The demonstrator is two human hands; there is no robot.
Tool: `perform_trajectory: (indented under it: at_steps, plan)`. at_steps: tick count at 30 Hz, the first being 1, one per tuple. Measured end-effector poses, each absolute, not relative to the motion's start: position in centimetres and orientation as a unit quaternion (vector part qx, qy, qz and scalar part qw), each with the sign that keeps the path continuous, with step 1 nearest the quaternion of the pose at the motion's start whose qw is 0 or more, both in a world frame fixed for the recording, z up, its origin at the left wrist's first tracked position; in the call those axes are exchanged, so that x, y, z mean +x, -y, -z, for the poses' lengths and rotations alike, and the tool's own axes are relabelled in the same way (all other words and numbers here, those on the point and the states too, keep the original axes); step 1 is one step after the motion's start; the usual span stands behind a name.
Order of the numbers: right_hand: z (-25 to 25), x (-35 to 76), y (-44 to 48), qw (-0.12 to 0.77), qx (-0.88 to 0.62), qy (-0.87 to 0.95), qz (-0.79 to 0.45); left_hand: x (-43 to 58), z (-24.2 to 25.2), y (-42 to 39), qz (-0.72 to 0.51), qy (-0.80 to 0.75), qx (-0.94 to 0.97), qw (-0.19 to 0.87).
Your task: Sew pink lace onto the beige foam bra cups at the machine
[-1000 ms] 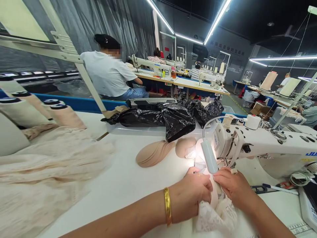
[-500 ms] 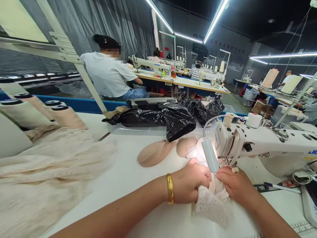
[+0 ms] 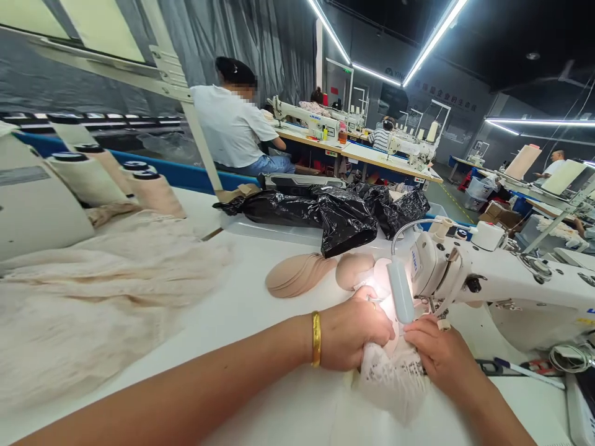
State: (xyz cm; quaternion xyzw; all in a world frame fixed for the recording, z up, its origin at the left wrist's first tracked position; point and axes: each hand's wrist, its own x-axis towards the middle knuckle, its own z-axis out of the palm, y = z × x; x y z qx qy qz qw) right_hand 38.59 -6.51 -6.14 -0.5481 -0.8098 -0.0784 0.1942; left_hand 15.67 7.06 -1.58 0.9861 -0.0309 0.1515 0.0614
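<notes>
Pale lace fabric (image 3: 395,375) hangs toward me from beneath the sewing machine (image 3: 432,260). My left hand (image 3: 356,331), with a gold bangle at the wrist, is closed on the fabric just left of the needle area. Close to the presser foot, my right hand (image 3: 441,350) pinches the fabric's right edge with thumb and fingers. A grey lamp (image 3: 400,291) on a bendy neck shines between the hands and hides the needle. Behind my left hand lie a fanned stack of beige bra cups (image 3: 297,275) and another beige cup (image 3: 352,271).
Black plastic bags (image 3: 346,223) lie in a clear tray along the table's back. Cream fabric (image 3: 111,297) is heaped at left, below thread cones (image 3: 155,192). A white pen (image 3: 527,371) lies at right. A co-worker (image 3: 237,124) sits beyond at another machine.
The view has swung slightly left, so the scene sits further right. Both hands stay on the fabric by the machine, and the lace's hanging end has shifted a little left.
</notes>
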Motion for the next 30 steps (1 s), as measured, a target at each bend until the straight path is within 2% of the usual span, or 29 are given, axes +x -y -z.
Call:
perform_trajectory:
  at_steps: [4,9,16,24,30]
  plan:
    - [5.7,38.7,6.6,0.202,-0.555,0.803,0.080,16.0,1.7,-7.7,-0.150,0.026,0.983,0.100]
    - [5.4,38.7,6.5,0.224,-0.594,0.763,0.121,16.6,2.8,-8.8,-0.143,0.007,0.985,0.097]
    - [4.9,38.0,6.1,0.282,-0.586,0.750,0.118,17.0,4.0,-9.4,-0.165,0.010,0.981,0.104]
    - [4.8,38.0,6.9,0.274,-0.573,0.764,0.111,15.7,2.7,-8.6,-0.138,0.000,0.982,0.128]
    - [3.9,36.0,7.3,0.250,-0.498,0.829,0.056,15.5,2.2,-6.5,-0.120,-0.126,0.984,0.039]
